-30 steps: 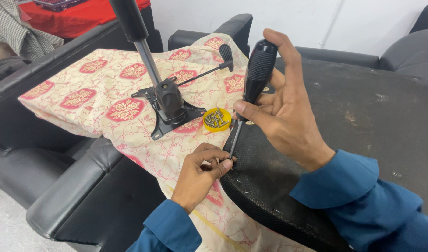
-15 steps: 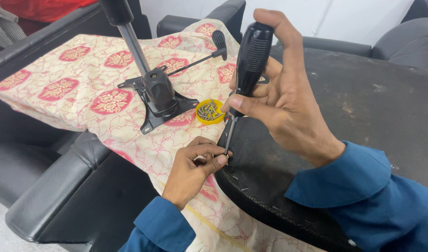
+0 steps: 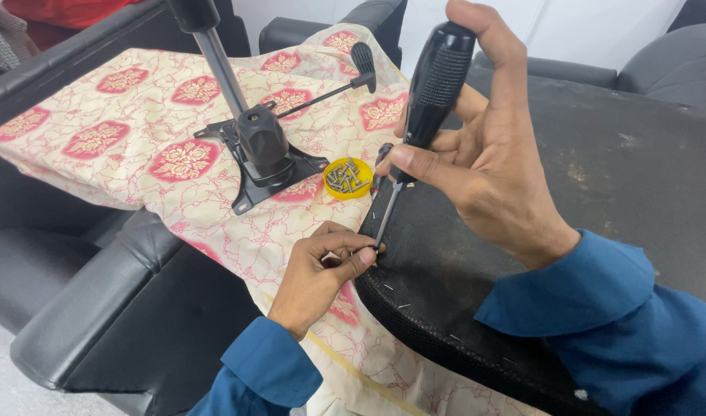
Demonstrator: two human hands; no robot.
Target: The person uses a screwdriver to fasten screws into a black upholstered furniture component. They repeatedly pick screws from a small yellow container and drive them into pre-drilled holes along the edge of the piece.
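The right hand [image 3: 491, 166] keeps its closed grip on the black-handled screwdriver [image 3: 434, 92], now tilted steeper, tip at the upturned seat base's [image 3: 599, 177] 9 o'clock rim, where the left hand's [image 3: 322, 270] pinched fingers steady a small fastener, too tiny to identify. The yellow screw dish [image 3: 348, 178] sits near, at 11 o'clock.

Patterned cloth [image 3: 214, 115] bears chair mechanism [image 3: 264, 158], screw cup [image 3: 348, 178].

Your left hand [image 3: 318, 266] and right hand [image 3: 484, 166] are bare, without gloves or rings. Both arms wear blue long sleeves [image 3: 599, 308], cuffs ending at the wrists.
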